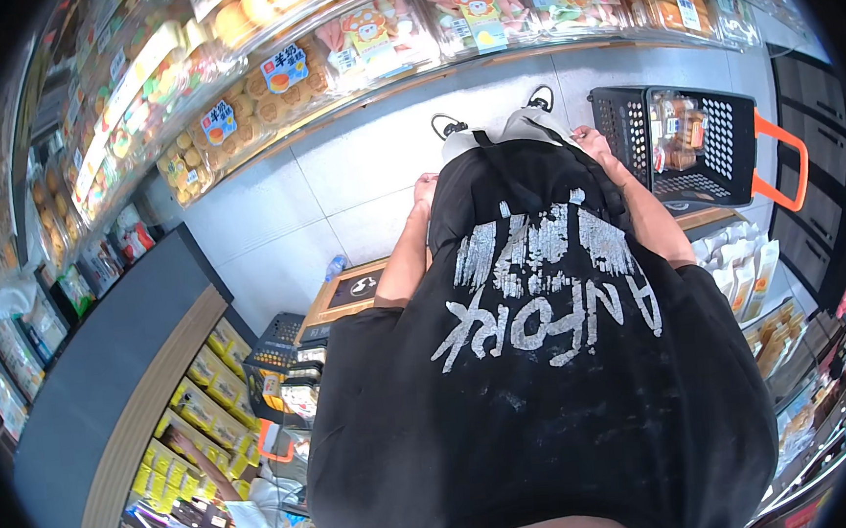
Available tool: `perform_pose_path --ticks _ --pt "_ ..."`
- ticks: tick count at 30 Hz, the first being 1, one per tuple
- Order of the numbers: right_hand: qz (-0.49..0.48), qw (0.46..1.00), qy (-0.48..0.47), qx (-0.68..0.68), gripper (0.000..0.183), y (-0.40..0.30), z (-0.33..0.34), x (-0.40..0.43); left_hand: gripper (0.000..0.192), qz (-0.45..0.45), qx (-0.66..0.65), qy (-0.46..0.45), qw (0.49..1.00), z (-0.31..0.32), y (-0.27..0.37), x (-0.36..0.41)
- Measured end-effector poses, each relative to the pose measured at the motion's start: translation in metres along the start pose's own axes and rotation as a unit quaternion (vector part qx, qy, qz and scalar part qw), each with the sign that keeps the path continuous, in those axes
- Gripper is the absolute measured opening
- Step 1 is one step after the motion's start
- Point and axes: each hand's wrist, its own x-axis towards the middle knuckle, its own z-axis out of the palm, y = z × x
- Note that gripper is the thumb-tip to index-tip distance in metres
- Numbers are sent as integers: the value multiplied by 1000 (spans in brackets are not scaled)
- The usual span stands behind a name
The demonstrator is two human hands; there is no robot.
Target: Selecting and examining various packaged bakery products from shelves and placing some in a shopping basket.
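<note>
My left hand (427,189) hangs beside my left thigh, its fingers curled and partly hidden by my black T-shirt (537,418). By the grey trousers on my other side is my right hand (592,143), fingers bent, close to a black shopping basket (623,128). What either hand grips, if anything, is not clear. That basket has a raised orange handle (802,164) and holds clear plastic packs of baked goods (681,132). Ahead of my shoes, a shelf carries clear boxes of small cakes (218,127) and pastel-coloured sweets (366,36).
At left, a grey counter (98,345) borders yellow packets (204,397). Another person's arm (213,470) reaches among them. A second black basket (271,355) holds packs beside a wooden crate (322,300). White pouches (747,263) stand at right, near dark drawers (810,119).
</note>
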Motion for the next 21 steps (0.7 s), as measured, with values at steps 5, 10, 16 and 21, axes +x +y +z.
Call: perform_pose_path --ticks 5,10,16,21 --pt "3 996 -9 87 25 15 -9 4 14 47 132 29 990 29 40 -2" --pt "1 1000 -20 -24 26 23 -20 25 15 43 152 44 986 74 95 -1" --pt "-10 999 -44 28 29 42 -46 45 13 92 147 30 984 128 136 2" --pt "-65 996 -55 2 30 58 -80 73 13 92 109 24 989 161 121 18"
